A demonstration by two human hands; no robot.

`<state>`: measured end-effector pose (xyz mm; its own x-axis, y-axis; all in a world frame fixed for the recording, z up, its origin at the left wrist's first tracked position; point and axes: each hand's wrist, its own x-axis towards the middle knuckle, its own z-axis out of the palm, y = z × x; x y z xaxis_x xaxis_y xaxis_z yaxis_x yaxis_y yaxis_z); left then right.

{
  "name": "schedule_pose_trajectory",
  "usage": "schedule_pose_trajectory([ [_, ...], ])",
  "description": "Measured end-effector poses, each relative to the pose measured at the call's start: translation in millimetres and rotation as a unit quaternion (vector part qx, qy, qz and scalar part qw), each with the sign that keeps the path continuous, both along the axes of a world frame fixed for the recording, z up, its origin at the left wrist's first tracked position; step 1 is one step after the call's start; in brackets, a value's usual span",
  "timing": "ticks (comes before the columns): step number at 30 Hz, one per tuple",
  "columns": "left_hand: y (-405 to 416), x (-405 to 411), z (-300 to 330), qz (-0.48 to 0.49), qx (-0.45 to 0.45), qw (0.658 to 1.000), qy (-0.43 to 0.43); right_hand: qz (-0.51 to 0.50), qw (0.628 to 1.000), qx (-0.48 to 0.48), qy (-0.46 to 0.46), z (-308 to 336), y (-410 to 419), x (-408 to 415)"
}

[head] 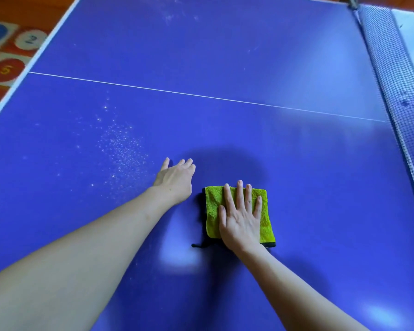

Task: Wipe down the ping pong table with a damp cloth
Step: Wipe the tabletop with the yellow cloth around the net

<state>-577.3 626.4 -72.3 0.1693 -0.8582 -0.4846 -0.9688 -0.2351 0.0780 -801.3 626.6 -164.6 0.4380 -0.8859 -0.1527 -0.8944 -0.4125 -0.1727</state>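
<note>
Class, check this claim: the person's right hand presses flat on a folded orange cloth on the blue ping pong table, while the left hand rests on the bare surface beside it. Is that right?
Not quite. The head view shows the folded microfibre cloth is lime green, not orange. The rest stands: the right hand presses flat on it on the blue ping pong table, and the left hand rests on bare surface beside it.

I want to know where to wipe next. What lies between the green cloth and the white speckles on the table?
In the head view, the left hand rests open on the blue table, between the green cloth under the right hand and the white speckles. Otherwise the stretch is bare.
</note>
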Motion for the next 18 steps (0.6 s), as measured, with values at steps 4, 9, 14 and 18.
schedule_pose_trajectory([
  [4,-12.7,2.1,-10.3,0.004,-0.001,1.000,0.005,-0.023,1.000,-0.005,-0.018,0.5,-50.0,29.3],
  [9,-32.7,0.0,-20.3,0.017,0.020,1.000,0.001,-0.041,0.999,-0.002,-0.024,0.0,-147.5,84.7],
  [14,-37.7,-5.0,-23.5,0.039,0.047,0.998,-0.002,-0.032,0.999,0.001,-0.032,0.5,-237.3,134.2],
  [18,-46.7,2.3,-13.5,0.027,0.090,0.996,-0.010,-0.008,0.999,-0.001,-0.035,0.5,-285.3,162.6],
])
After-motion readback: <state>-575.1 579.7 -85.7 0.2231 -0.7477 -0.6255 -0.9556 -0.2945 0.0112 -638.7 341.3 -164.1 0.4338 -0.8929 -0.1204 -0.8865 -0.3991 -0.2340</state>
